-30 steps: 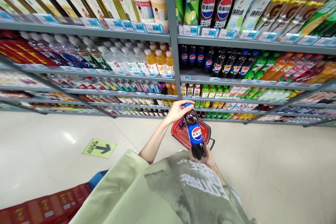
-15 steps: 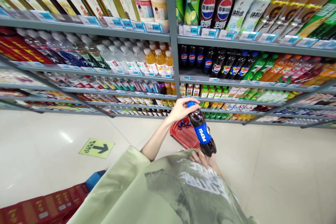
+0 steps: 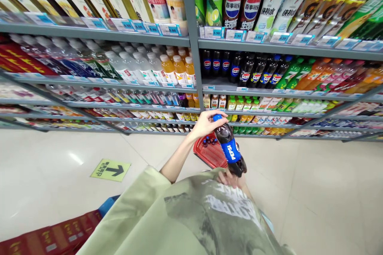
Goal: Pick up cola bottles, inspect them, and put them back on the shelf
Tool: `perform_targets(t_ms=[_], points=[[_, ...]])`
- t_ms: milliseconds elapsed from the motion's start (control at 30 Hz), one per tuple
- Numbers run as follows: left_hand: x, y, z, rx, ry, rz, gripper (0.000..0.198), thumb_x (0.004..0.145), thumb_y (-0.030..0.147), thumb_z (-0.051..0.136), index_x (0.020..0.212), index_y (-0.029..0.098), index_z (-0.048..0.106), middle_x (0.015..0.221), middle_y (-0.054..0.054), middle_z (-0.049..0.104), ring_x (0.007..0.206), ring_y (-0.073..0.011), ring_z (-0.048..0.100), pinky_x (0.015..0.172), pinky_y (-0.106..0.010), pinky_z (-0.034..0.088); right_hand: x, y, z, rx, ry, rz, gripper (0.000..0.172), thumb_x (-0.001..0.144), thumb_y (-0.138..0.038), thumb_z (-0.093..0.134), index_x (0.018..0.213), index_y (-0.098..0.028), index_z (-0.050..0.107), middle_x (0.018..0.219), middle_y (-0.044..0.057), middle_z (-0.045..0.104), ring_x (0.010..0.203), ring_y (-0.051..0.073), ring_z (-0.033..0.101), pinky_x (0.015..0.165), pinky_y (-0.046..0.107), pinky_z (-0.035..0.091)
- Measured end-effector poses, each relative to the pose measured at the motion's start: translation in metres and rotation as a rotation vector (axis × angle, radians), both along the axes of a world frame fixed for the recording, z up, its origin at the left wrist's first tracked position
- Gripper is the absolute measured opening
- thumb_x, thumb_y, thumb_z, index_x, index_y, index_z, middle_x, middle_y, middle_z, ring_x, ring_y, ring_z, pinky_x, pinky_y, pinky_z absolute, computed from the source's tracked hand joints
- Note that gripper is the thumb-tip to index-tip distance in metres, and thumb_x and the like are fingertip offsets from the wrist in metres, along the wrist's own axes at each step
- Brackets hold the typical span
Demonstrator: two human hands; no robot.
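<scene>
A cola bottle (image 3: 231, 149) with a blue Pepsi label is held tilted in front of my chest, its blue cap up and to the left. My left hand (image 3: 208, 122) has its fingers closed round the cap and neck. At the bottle's base is my right hand (image 3: 230, 178), its fingers curled against the bottom and partly covered by the bottle. Beneath the bottle, a red shopping basket (image 3: 203, 155) stands on the floor, with several dark bottles (image 3: 209, 141) showing blue caps at its far end.
Drink shelves (image 3: 194, 44) stretch across the front, packed with bottles. More cola bottles (image 3: 236, 67) line the right middle shelf. A yellow floor sign (image 3: 110, 169) with an arrow lies at left. Red boxes (image 3: 60, 231) are stacked at the lower left.
The view has shifted slightly, so the upper shelves appear a little further left. Both hands keep their hold on the bottle, which looks almost unmoved.
</scene>
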State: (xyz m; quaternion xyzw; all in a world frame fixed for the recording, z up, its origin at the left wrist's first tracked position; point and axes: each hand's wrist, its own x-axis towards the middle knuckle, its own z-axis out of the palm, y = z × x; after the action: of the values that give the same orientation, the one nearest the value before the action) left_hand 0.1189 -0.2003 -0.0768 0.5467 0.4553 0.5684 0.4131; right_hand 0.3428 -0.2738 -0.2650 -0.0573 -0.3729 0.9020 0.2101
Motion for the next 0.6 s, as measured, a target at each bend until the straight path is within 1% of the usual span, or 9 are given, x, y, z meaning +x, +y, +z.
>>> perform_targets(t_ms=[133, 200, 267, 300, 367, 400, 433, 533, 600], points=[[-0.003, 0.001, -0.003, 0.018, 0.005, -0.017, 0.031, 0.079, 0.037, 0.083, 0.097, 0.012, 0.076, 0.090, -0.009, 0.078, 0.082, -0.0198, 0.073, 0.077, -0.028, 0.056, -0.002, 0.001, 0.007, -0.014, 0.014, -0.017, 0.067, 0.075, -0.079, 0.055, 0.056, -0.021, 0.027, 0.033, 0.001, 0.016, 0.053, 0.019, 0.027, 0.067, 0.034, 0.029], [-0.004, 0.002, -0.004, 0.051, 0.044, -0.013, 0.030, 0.082, 0.038, 0.080, 0.098, 0.013, 0.076, 0.088, -0.009, 0.077, 0.085, -0.0206, 0.073, 0.080, -0.030, 0.056, -0.004, 0.001, 0.011, -0.030, 0.017, -0.033, 0.065, 0.079, -0.080, 0.051, 0.058, -0.023, 0.030, 0.034, 0.001, 0.017, 0.054, 0.019, 0.027, 0.067, 0.034, 0.030], [-0.006, 0.003, -0.005, 0.079, 0.090, -0.002, 0.029, 0.085, 0.039, 0.078, 0.098, 0.013, 0.076, 0.087, -0.009, 0.077, 0.088, -0.0211, 0.073, 0.084, -0.031, 0.056, -0.007, 0.001, 0.013, -0.075, 0.005, -0.061, 0.068, 0.081, -0.089, 0.037, 0.060, -0.024, 0.035, 0.037, 0.001, 0.020, 0.056, 0.020, 0.030, 0.065, 0.034, 0.032], [-0.007, 0.003, -0.005, 0.088, 0.108, 0.005, 0.029, 0.086, 0.039, 0.077, 0.098, 0.013, 0.076, 0.088, -0.009, 0.077, 0.089, -0.0212, 0.073, 0.085, -0.031, 0.055, -0.009, 0.001, 0.014, -0.099, -0.012, -0.079, 0.072, 0.081, -0.094, 0.026, 0.062, -0.025, 0.039, 0.039, 0.001, 0.024, 0.056, 0.021, 0.033, 0.064, 0.034, 0.034], [-0.008, 0.004, -0.005, 0.092, 0.117, 0.019, 0.028, 0.086, 0.038, 0.077, 0.097, 0.013, 0.076, 0.088, -0.009, 0.078, 0.089, -0.0211, 0.073, 0.085, -0.031, 0.055, -0.012, 0.001, 0.013, -0.130, -0.052, -0.115, 0.083, 0.077, -0.100, 0.012, 0.066, -0.026, 0.048, 0.044, 0.003, 0.035, 0.058, 0.023, 0.042, 0.063, 0.036, 0.037], [-0.008, 0.005, -0.006, 0.089, 0.110, 0.025, 0.028, 0.087, 0.039, 0.077, 0.098, 0.013, 0.075, 0.089, -0.009, 0.078, 0.088, -0.0208, 0.073, 0.085, -0.030, 0.055, -0.013, 0.001, 0.012, -0.124, -0.073, -0.126, 0.086, 0.075, -0.101, 0.011, 0.069, -0.025, 0.052, 0.048, 0.004, 0.041, 0.060, 0.024, 0.047, 0.063, 0.036, 0.038], [-0.009, 0.005, -0.006, 0.082, 0.096, 0.030, 0.029, 0.087, 0.039, 0.076, 0.098, 0.013, 0.075, 0.089, -0.009, 0.078, 0.087, -0.0205, 0.074, 0.083, -0.030, 0.056, -0.014, 0.001, 0.012, -0.101, -0.091, -0.127, 0.088, 0.072, -0.104, 0.016, 0.072, -0.025, 0.055, 0.052, 0.005, 0.048, 0.061, 0.024, 0.050, 0.064, 0.037, 0.040], [-0.010, 0.006, -0.007, 0.041, 0.054, 0.037, 0.032, 0.088, 0.042, 0.074, 0.100, 0.013, 0.073, 0.087, -0.008, 0.077, 0.083, -0.0201, 0.073, 0.078, -0.029, 0.056, -0.015, 0.000, 0.013, -0.001, -0.150, -0.105, 0.089, 0.062, -0.107, 0.038, 0.083, -0.024, 0.064, 0.069, 0.007, 0.061, 0.066, 0.025, 0.059, 0.067, 0.039, 0.045], [-0.011, 0.006, -0.008, 0.026, 0.066, 0.049, 0.033, 0.087, 0.043, 0.074, 0.099, 0.013, 0.073, 0.089, -0.009, 0.077, 0.083, -0.0203, 0.073, 0.078, -0.029, 0.056, -0.015, 0.000, 0.018, 0.089, -0.208, -0.114, 0.092, 0.061, -0.105, 0.046, 0.102, -0.025, 0.067, 0.079, 0.007, 0.067, 0.068, 0.027, 0.063, 0.070, 0.042, 0.048]])
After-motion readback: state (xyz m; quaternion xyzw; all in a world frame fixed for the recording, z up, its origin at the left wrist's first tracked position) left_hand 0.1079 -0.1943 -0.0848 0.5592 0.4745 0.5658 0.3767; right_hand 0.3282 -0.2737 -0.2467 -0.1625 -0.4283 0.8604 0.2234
